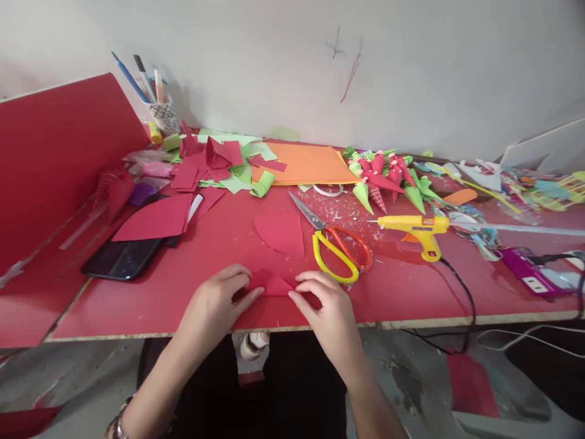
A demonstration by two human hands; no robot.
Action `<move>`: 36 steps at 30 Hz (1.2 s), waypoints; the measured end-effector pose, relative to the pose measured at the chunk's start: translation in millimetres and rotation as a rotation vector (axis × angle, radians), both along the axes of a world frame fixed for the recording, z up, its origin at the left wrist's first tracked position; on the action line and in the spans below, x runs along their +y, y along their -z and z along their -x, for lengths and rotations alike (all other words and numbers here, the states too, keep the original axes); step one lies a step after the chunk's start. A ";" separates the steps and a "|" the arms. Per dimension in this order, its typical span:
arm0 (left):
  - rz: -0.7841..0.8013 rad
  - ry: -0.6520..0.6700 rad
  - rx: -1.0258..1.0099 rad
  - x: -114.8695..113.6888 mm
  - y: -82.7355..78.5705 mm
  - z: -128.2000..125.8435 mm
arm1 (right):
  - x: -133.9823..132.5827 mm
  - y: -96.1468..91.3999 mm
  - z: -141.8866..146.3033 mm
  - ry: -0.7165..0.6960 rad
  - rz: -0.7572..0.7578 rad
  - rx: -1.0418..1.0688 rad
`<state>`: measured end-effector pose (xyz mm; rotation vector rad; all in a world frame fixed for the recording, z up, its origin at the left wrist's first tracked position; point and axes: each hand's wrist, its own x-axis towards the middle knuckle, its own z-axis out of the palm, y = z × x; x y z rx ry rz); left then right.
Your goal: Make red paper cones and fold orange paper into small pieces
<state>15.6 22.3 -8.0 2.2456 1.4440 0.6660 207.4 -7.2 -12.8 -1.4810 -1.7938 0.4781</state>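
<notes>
The desk (210, 244), red-surfaced, spans the view, its back edge towards the wall and its front edge before the person. A stack of orange paper (306, 163) lies at the middle of the back edge. The left hand (219, 299) and right hand (333, 314) are both at the middle of the front edge, facing each other. A yellow glue gun (414, 225) lies towards the right end, well back from the front edge; scissors (325, 227) lie nearer the middle, blades apart from any paper. Just beyond the hands, a fan-shaped red sheet (286, 235) lies flat, neither grip on it. The red paper piece (273, 285) being worked is near the front edge, between the hands. Each grip pinches one end of it, thumb against fingers; red on red, its outline is only partly legible. In this inspector's judgement, the step in hand is shaping that piece by folding or rolling. The next move calls for light, matched pressure from both thumbs, with the straight near side kept true, as a slip at either end would skew the crease.
</notes>
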 end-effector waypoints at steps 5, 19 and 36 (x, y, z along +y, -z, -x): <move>-0.088 -0.013 0.060 0.0 3.1 2.5 | 0.1 0.5 4.8 0.025 -0.019 -0.068; -0.135 -0.087 0.093 -1.5 6.4 -2.6 | 3.7 0.8 13.6 0.064 -0.022 -0.166; -0.099 -0.180 0.313 -3.4 1.0 -12.2 | 3.5 1.1 15.4 0.078 -0.027 -0.203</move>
